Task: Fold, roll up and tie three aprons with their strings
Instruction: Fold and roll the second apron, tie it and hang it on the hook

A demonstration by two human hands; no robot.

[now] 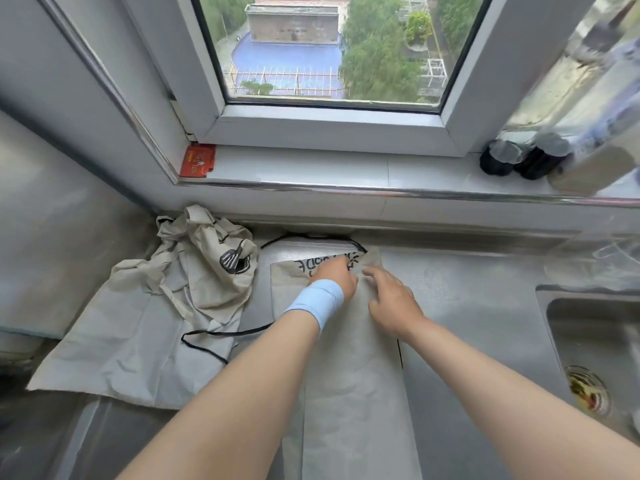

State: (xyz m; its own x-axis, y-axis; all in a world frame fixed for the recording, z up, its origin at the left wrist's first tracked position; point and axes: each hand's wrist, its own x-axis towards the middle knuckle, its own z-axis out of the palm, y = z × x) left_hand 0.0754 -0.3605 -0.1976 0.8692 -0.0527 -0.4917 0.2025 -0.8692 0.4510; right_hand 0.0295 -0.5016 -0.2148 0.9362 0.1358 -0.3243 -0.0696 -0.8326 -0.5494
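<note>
Lying crumpled at the far left of the steel tabletop (467,306) is a heap of beige aprons (166,313), its printed black utensil mark facing up and a thin black string (221,336) trailing out from under it toward the middle. Just right of the heap, a folded apron (349,393) is stretching as a long narrow strip from the near edge to the far side, with black lettering showing at its far end.

Both bare forearms are reaching forward from the near edge and converging on that far end. The left hand (337,273), wearing a light blue wristband (317,301), is bending down at the wrist with its fingers curled onto the cloth beside the lettering; whether its grip is pinching the fabric I cannot tell. Close beside it, the right hand (391,299) is resting palm down on the strip, its grip open and fingers spread flat, pointing to the far left.

At the far right a sink (595,341) is sitting sunk into the tabletop. Above, on the windowsill (311,168), a red card (197,161) is lying at the left and dark jars (519,159) are standing at the right.
</note>
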